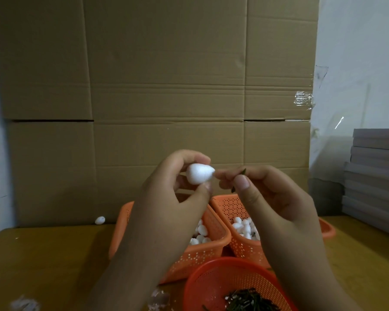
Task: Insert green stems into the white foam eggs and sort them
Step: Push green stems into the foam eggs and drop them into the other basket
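A cardboard sheet (pixel 162 90) stands upright at the far side and fills most of the view. To its right is a pale wall (pixel 359 52), with a stack of grey boards (pixel 375 176) at the far right.

The desk (pixel 43 261) is yellowish wood. Two orange rectangular baskets sit side by side on it. The left basket (pixel 202 252) and the right basket (pixel 238 245) both contain white foam eggs (pixel 243 225). I cannot tell whether any of those eggs carry stems. Nearer to me, a round orange basket (pixel 213 286) holds a pile of dark green stems (pixel 252 301).

My left hand (pixel 173 198) is raised above the baskets. Thumb and fingers are closed on one egg (pixel 199 174), with its narrow end pointing right.

My right hand (pixel 270 198) is at the same height, just right of the egg. Thumb and fingertips pinch one stem (pixel 243 171). Only short green parts show above and below the thumb. The fingertips meet the narrow tip of the egg; the stem's end at that point is hidden.

One loose egg (pixel 100 220) lies on the desk at the foot of the cardboard, well left of the baskets. White scraps (pixel 25 304) lie on the near left edge of the desk.
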{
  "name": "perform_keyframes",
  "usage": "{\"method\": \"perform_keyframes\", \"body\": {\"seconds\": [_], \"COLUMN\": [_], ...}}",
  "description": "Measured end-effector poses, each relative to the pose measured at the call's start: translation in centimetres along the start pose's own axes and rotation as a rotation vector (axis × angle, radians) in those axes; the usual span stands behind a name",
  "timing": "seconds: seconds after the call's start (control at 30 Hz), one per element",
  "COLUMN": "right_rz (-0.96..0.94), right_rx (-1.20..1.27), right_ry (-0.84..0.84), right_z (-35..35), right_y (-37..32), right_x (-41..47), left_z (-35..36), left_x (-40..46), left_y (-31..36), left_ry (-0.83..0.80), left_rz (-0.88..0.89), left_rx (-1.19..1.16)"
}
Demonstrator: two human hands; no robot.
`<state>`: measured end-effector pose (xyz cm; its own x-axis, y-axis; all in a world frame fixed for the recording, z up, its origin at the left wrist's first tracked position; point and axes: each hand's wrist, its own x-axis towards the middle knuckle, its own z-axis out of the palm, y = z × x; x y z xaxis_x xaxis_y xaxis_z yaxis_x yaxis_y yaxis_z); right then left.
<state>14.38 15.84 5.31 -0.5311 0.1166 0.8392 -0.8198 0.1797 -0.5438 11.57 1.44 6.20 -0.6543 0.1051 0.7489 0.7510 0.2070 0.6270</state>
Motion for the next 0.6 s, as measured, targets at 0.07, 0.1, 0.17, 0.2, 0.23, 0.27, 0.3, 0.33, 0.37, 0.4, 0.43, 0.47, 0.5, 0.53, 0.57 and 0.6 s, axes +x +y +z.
{"method": "perform_keyframes", "body": {"seconds": [0.07, 0.1, 0.17, 0.2, 0.23, 0.27, 0.3, 0.33, 0.37, 0.4, 0.43, 0.47, 0.5, 0.53, 0.57, 0.6], "right_rz": [0.024, 0.037, 0.054, 0.059, 0.063, 0.066, 0.067, 0.065, 0.062, 0.061, 0.064, 0.067, 0.07, 0.073, 0.08, 0.091], "right_rx": [0.015, 0.02, 0.029, 0.033, 0.039, 0.05, 0.065, 0.079, 0.09, 0.099, 0.109, 0.118, 0.126, 0.131, 0.134, 0.134], "right_ry": [0.007, 0.005, 0.0, -0.004, -0.009, -0.016, -0.024, -0.032, -0.04, -0.044, -0.042, -0.036, -0.031, -0.027, -0.023, -0.022], "right_z": [-0.01, 0.01, 0.06, 0.13, 0.19, 0.27, 0.32, 0.37, 0.4, 0.41, 0.42, 0.42, 0.43, 0.47, 0.47, 0.49], "right_y": [-0.03, -0.03, 0.0, 0.01, 0.03, 0.06, 0.06, 0.07, 0.07, 0.04, 0.0, -0.07, -0.12, -0.15, -0.17, -0.17], "right_x": [0.08, 0.11, 0.13, 0.12, 0.09, 0.08, 0.04, 0.03, 0.0, -0.02, -0.03, -0.03, -0.04, -0.04, -0.04, -0.02], "left_z": [-0.14, -0.18, -0.16, -0.1, -0.02, 0.08, 0.22, 0.31, 0.41, 0.43, 0.44, 0.39, 0.33, 0.28, 0.22, 0.18], "left_x": [0.09, 0.12, 0.15, 0.17, 0.15, 0.11, 0.04, -0.04, -0.13, -0.21, -0.26, -0.31, -0.32, -0.32, -0.3, -0.27], "left_y": [0.01, -0.01, -0.13, -0.17, -0.19, -0.24, -0.24, -0.19, -0.16, -0.13, -0.1, -0.06, -0.03, 0.04, 0.11, 0.18], "left_ry": [-0.006, -0.005, -0.015, -0.025, -0.035, -0.047, -0.06, -0.07, -0.078, -0.081, -0.082, -0.086, -0.096, -0.111, -0.128, -0.142], "left_rz": [-0.021, -0.025, -0.022, -0.018, -0.011, -0.005, 0.0, 0.003, 0.004, -0.006, -0.023, -0.045, -0.065, -0.09, -0.116, -0.139], "left_rx": [-0.092, -0.123, -0.153, -0.152, -0.142, -0.134, -0.13, -0.131, -0.136, -0.149, -0.171, -0.204, -0.241, -0.281, -0.321, -0.362]}}
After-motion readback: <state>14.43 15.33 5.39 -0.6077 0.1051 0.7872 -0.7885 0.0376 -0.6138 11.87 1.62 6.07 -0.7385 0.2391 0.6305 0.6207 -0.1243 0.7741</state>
